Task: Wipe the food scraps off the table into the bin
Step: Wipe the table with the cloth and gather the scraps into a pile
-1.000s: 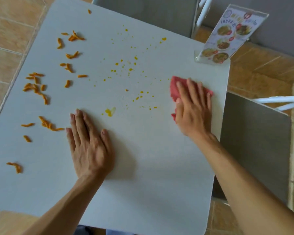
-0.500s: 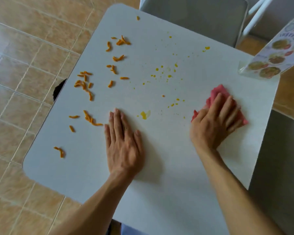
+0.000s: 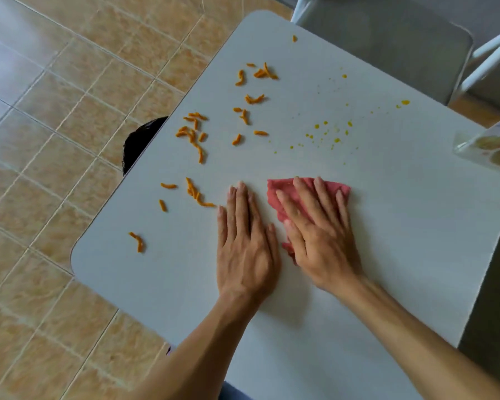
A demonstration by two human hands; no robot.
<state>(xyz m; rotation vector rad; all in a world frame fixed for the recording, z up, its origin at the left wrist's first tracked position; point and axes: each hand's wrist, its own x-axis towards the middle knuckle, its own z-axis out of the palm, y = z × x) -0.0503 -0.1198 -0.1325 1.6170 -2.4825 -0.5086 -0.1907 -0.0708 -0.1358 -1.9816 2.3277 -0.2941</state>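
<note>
From my head camera, the food scraps [image 3: 197, 141] are short, curled orange sticks scattered over the left half of the white table [image 3: 387, 226], with a spray of small yellow droplets [image 3: 328, 134] toward the far right. I count roughly thirty sticks, though the tight clusters are hard to separate. One stick lies alone near the far edge; two lie close to the near-left rounded corner. My left hand [image 3: 244, 249] lies flat, palm down, fingers together, its fingertips just beside the nearest cluster. My right hand [image 3: 318, 238] is spread and pressed on one pink cloth [image 3: 283, 194], just beside my left hand. The right and near parts of the table are bare. A dark rounded shape [image 3: 140, 140], possibly the bin, peeks out below the left edge. One grey chair [image 3: 387, 39] stands at the far side, and one menu stand [image 3: 491, 147] sits at the right edge.
</note>
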